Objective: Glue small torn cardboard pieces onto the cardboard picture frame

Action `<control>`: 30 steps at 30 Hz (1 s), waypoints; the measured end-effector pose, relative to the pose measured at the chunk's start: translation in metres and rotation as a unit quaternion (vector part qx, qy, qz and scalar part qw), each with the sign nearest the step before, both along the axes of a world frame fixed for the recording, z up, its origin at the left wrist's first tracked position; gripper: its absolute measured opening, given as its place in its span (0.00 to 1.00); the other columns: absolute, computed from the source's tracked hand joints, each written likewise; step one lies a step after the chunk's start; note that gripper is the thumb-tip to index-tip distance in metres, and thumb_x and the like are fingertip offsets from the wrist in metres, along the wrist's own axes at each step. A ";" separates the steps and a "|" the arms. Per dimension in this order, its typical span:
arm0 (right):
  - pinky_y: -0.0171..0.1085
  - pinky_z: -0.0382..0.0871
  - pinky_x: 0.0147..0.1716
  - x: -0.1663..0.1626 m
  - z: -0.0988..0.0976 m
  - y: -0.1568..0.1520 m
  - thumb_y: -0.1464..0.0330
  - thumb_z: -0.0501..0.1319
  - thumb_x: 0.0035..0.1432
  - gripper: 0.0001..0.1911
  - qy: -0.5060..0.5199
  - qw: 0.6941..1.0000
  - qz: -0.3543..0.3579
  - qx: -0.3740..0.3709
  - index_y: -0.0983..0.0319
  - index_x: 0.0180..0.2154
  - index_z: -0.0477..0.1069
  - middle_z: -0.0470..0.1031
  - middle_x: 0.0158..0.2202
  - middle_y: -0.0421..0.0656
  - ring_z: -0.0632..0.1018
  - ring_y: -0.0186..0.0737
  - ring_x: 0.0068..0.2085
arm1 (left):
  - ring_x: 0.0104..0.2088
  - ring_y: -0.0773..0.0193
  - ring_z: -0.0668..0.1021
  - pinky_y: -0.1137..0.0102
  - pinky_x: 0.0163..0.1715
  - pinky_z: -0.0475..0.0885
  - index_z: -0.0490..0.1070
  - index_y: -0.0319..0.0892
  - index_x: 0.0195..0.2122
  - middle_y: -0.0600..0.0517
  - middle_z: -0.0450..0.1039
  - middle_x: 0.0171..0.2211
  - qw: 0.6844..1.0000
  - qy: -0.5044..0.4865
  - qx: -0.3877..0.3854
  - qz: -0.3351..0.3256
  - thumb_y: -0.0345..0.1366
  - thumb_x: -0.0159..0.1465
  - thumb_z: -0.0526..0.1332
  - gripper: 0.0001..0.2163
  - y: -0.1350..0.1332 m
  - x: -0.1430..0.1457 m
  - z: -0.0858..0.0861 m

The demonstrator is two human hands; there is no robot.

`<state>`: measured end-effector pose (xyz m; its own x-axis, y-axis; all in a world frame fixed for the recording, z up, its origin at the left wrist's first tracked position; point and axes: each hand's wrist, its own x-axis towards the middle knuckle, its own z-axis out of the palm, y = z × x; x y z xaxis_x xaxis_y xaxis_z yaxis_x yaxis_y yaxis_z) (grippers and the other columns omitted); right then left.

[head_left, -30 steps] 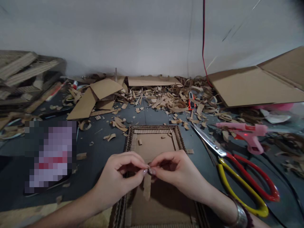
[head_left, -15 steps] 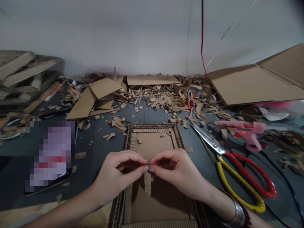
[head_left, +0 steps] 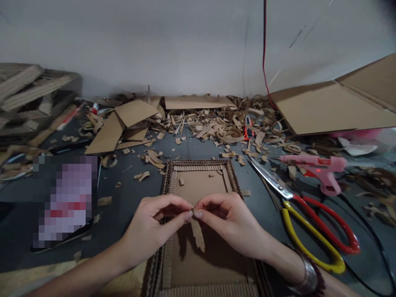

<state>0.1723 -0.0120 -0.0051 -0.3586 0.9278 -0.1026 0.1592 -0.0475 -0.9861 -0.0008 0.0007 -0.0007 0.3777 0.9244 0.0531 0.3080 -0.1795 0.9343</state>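
— Grip state?
— Left grip (head_left: pixel 151 225) and right grip (head_left: pixel 229 218) nearly closed, fingertips meeting on the top end of a cardboard strip (head_left: pixel 198 235).
— Change?
— Strip hanging below both grips, slanted now, formerly plumb.
— Surroundings?
— Directly beneath the grips, corrugated cardboard frame (head_left: pixel 201 175); right of them, scissors (head_left: pixel 269 177); farther right, pink glue gun (head_left: pixel 318 167).
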 end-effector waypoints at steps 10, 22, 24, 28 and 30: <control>0.26 0.62 0.23 0.001 0.000 -0.004 0.72 0.57 0.55 0.07 -0.106 0.981 -0.020 0.158 0.64 0.29 0.74 0.75 0.23 0.39 0.71 0.28 0.23 | 0.26 0.69 0.77 0.79 0.26 0.71 0.73 0.40 0.30 0.53 0.76 0.26 0.998 0.020 0.057 -0.021 0.27 0.56 0.59 0.04 -0.003 0.000 0.002; 0.29 0.66 0.27 0.002 0.000 -0.004 0.72 0.55 0.57 0.08 -0.144 0.960 0.002 0.242 0.64 0.32 0.73 0.76 0.27 0.42 0.74 0.32 0.27 | 0.26 0.68 0.78 0.78 0.27 0.72 0.74 0.40 0.30 0.53 0.77 0.26 0.995 0.041 0.089 -0.021 0.26 0.56 0.58 0.06 -0.003 -0.001 0.004; 0.29 0.67 0.29 0.002 0.000 -0.005 0.72 0.55 0.57 0.08 -0.139 0.960 -0.001 0.243 0.63 0.33 0.73 0.77 0.28 0.42 0.75 0.33 0.28 | 0.25 0.67 0.78 0.78 0.26 0.73 0.74 0.40 0.31 0.52 0.78 0.26 0.997 0.038 0.071 0.008 0.28 0.55 0.60 0.05 -0.003 -0.001 0.003; 0.28 0.67 0.29 0.002 0.000 -0.004 0.73 0.55 0.56 0.08 -0.139 0.956 -0.014 0.259 0.65 0.32 0.73 0.77 0.27 0.42 0.75 0.32 0.27 | 0.25 0.67 0.79 0.78 0.27 0.73 0.76 0.40 0.27 0.53 0.79 0.25 0.992 0.068 0.105 0.011 0.28 0.54 0.61 0.04 0.000 -0.001 0.002; 0.28 0.67 0.29 0.002 -0.001 -0.004 0.73 0.55 0.57 0.08 -0.144 0.953 -0.019 0.265 0.64 0.32 0.73 0.77 0.27 0.42 0.75 0.32 0.27 | 0.25 0.67 0.79 0.79 0.28 0.72 0.76 0.41 0.26 0.53 0.79 0.25 0.988 0.082 0.130 -0.001 0.28 0.54 0.61 0.04 0.002 0.000 0.003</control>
